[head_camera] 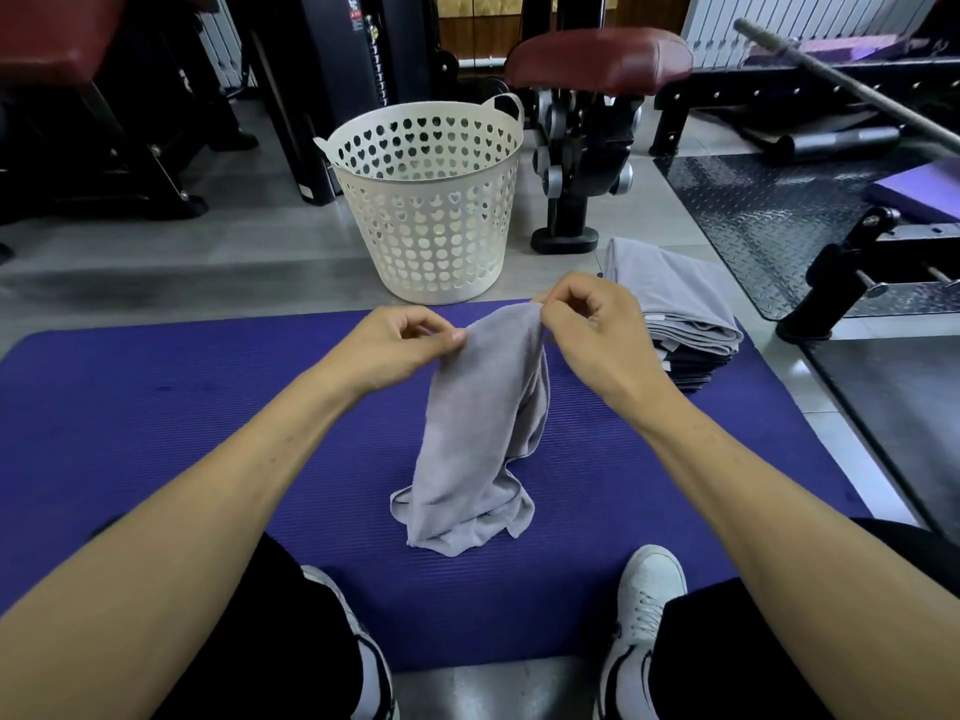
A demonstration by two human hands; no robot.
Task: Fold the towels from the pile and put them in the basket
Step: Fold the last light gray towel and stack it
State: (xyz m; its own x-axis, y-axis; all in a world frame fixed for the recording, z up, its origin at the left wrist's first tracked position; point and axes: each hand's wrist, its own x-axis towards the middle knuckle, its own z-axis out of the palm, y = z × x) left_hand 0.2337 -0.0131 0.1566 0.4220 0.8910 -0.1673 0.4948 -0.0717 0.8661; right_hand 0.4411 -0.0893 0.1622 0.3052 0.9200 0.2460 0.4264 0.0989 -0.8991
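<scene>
Gym machines with dark frames and a red pad fill the far left, and a purple mat [156,433] covers the floor in front of the person. Left hand [400,343] has its fingers curled, pinching the top edge of a grey towel [478,439] between thumb and fingertips. That towel hangs down from both hands, its lower end bunched on the mat between two white shoes, the left shoe [363,652] and the right shoe [644,615]. Beyond the mat's far edge a white basket [431,200] with heart-shaped holes stands upright on the grey floor; no towel shows inside it. Right hand [597,324], close beside the left, also pinches the towel's top edge with curled fingers. Just right of it a pile of folded grey towels [675,304] sits on the mat's far right corner, small tags showing on the edges, their writing too small to read. A red padded seat [597,57] and a metal bar [841,75] lie further right.
</scene>
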